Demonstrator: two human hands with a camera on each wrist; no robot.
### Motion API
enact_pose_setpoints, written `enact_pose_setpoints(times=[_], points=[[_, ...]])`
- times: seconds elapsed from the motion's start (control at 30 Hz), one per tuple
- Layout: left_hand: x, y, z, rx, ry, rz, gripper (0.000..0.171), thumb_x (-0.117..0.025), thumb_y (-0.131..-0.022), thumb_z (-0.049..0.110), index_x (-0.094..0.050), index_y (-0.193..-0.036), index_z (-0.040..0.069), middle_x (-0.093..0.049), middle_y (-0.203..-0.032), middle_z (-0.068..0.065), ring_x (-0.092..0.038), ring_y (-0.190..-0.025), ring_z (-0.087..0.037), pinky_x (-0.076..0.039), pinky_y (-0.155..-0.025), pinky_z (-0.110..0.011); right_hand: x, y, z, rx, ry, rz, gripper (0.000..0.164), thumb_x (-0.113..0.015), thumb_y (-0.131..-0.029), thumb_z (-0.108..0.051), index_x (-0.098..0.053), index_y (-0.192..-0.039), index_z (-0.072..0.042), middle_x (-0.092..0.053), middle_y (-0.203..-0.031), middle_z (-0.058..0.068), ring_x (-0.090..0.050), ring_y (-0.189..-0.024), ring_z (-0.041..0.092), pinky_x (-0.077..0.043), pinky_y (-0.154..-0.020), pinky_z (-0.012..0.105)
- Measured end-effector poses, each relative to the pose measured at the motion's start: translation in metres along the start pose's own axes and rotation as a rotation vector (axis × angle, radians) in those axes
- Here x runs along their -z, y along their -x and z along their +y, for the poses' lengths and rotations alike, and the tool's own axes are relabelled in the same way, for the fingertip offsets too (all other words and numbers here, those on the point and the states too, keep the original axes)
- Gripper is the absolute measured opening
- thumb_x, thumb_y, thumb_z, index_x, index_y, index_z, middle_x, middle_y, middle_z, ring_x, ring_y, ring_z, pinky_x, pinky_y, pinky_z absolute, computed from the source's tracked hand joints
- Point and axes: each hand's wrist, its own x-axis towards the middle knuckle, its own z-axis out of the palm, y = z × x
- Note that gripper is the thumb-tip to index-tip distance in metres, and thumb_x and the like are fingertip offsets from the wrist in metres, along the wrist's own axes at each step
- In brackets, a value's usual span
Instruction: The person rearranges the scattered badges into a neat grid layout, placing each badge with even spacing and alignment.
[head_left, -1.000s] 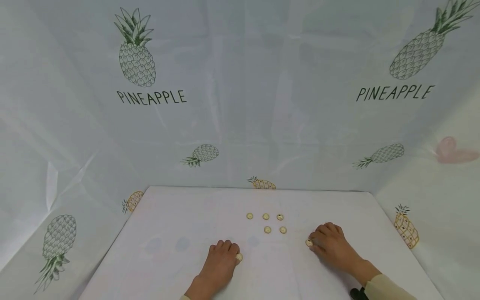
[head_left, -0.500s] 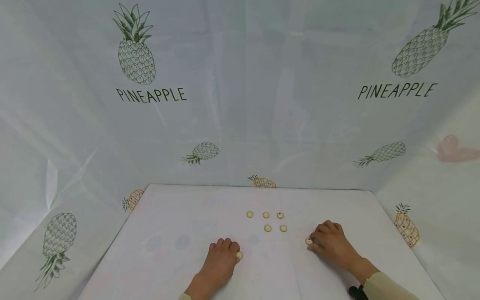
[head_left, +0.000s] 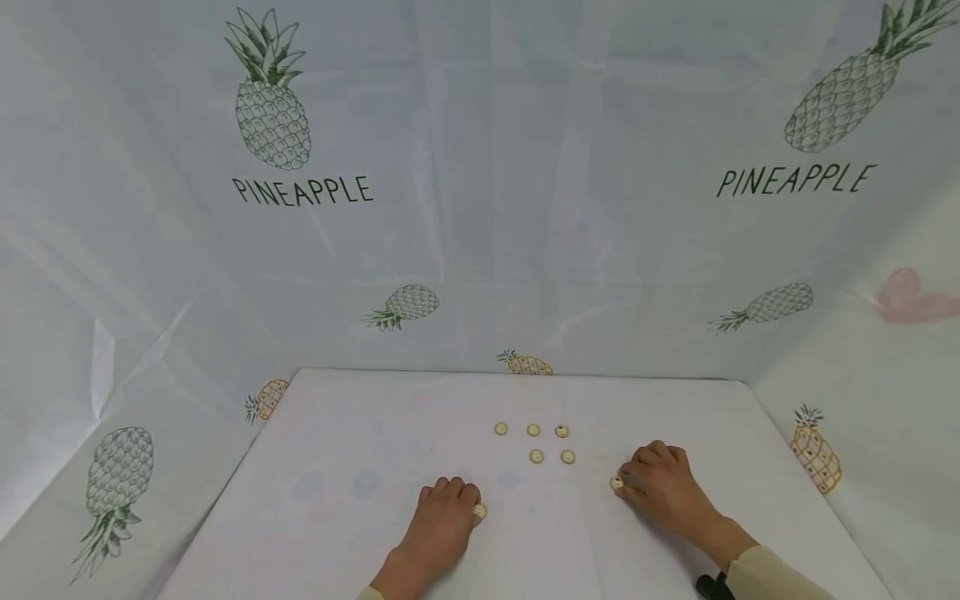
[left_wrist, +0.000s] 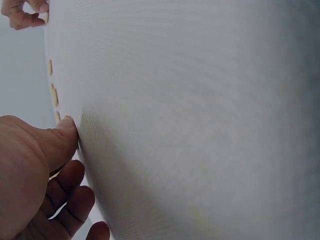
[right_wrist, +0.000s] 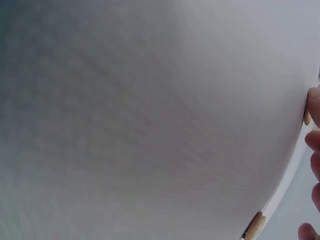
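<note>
- My left hand, on the white table: fingers bent, thumb and forefinger clamped on the left-hand disc, pale yellow and round, showing at the hand's inner edge.
- Left wrist view: thumb tip down at the tabletop, the other fingers loosely curled beneath it; the grip itself is mostly hidden.
- My right hand, farther forward than the left and well apart from it: thumb and forefinger together on the right-hand disc, which has a dark spot on its face.
- Right wrist view: only the edge of that disc shows by my fingertips, close against the table.
- Between and beyond my hands, five loose discs of the same kind, lying flat, none touching.
- Back row, three: left, middle, and one with a dark spot at the right.
- Front row, two: one below the middle disc, its neighbour just to the right.
- Pale sleeve on my right arm, with a small black object beside the cuff.
- Behind the table, a pale hanging sheet printed with pineapples and the word PINEAPPLE.
</note>
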Motion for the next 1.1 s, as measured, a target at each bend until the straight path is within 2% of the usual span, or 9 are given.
enact_pose_setpoints(times=[0.13,0.4,0.5,0.6,0.77,0.93,1.1], points=[[-0.001,0.000,-0.001,-0.002,0.000,0.007,0.023,-0.081,-0.091,0.032,-0.064,-0.100,0.018,-0.058,-0.091,0.005,-0.047,-0.085,-0.015,-0.041,-0.074,-0.038,-0.001,-0.001,0.000,0.024,0.008,0.030,0.021,-0.094,-0.077,-0.032,-0.078,-0.088,-0.024,-0.063,-0.089,-0.012,-0.053,-0.094,0.014,-0.045,-0.088,0.055],[-0.009,-0.001,-0.004,0.001,-0.020,0.007,0.022,-0.080,-0.092,0.033,-0.064,-0.100,0.020,-0.061,-0.095,0.004,-0.049,-0.086,-0.015,-0.044,-0.076,-0.039,0.001,-0.004,-0.005,-0.020,-0.045,-0.008,0.017,-0.092,-0.081,-0.028,-0.078,-0.089,-0.025,-0.063,-0.089,-0.014,-0.053,-0.096,0.014,-0.044,-0.090,0.058],[-0.008,-0.001,-0.003,0.003,-0.013,0.010,0.022,-0.080,-0.092,0.032,-0.063,-0.099,0.020,-0.060,-0.094,0.005,-0.048,-0.086,-0.014,-0.043,-0.076,-0.038,-0.001,-0.006,-0.004,0.021,-0.009,0.015,0.019,-0.092,-0.079,-0.028,-0.075,-0.086,-0.024,-0.062,-0.089,-0.012,-0.052,-0.095,0.015,-0.044,-0.090,0.057],[-0.007,0.000,-0.002,0.001,-0.008,0.012,0.022,-0.080,-0.092,0.031,-0.063,-0.098,0.020,-0.059,-0.093,0.005,-0.047,-0.085,-0.014,-0.043,-0.075,-0.038,-0.004,-0.008,-0.001,0.095,0.042,0.047,0.022,-0.090,-0.077,-0.028,-0.069,-0.083,-0.022,-0.060,-0.089,-0.009,-0.051,-0.093,0.016,-0.043,-0.090,0.055],[-0.003,0.001,-0.001,0.007,0.006,0.005,0.021,-0.080,-0.092,0.031,-0.063,-0.099,0.020,-0.059,-0.093,0.005,-0.046,-0.085,-0.014,-0.042,-0.075,-0.037,-0.007,-0.013,0.001,0.202,0.114,0.061,0.024,-0.082,-0.080,-0.032,-0.062,-0.084,-0.019,-0.058,-0.090,-0.005,-0.051,-0.094,0.019,-0.042,-0.093,0.053],[-0.002,0.001,-0.001,0.001,-0.002,0.007,0.022,-0.080,-0.092,0.031,-0.063,-0.099,0.020,-0.059,-0.093,0.005,-0.047,-0.085,-0.014,-0.042,-0.075,-0.038,-0.007,-0.018,0.002,0.211,0.151,0.031,0.024,-0.078,-0.085,-0.037,-0.063,-0.086,-0.018,-0.056,-0.091,-0.004,-0.050,-0.095,0.020,-0.041,-0.095,0.052],[-0.002,0.000,-0.001,-0.005,-0.008,0.008,0.021,-0.080,-0.092,0.032,-0.063,-0.099,0.020,-0.058,-0.092,0.006,-0.046,-0.084,-0.014,-0.041,-0.075,-0.037,-0.005,-0.026,-0.001,0.205,0.152,0.038,0.023,-0.078,-0.083,-0.036,-0.064,-0.088,-0.019,-0.056,-0.091,-0.005,-0.049,-0.093,0.019,-0.041,-0.092,0.049]])
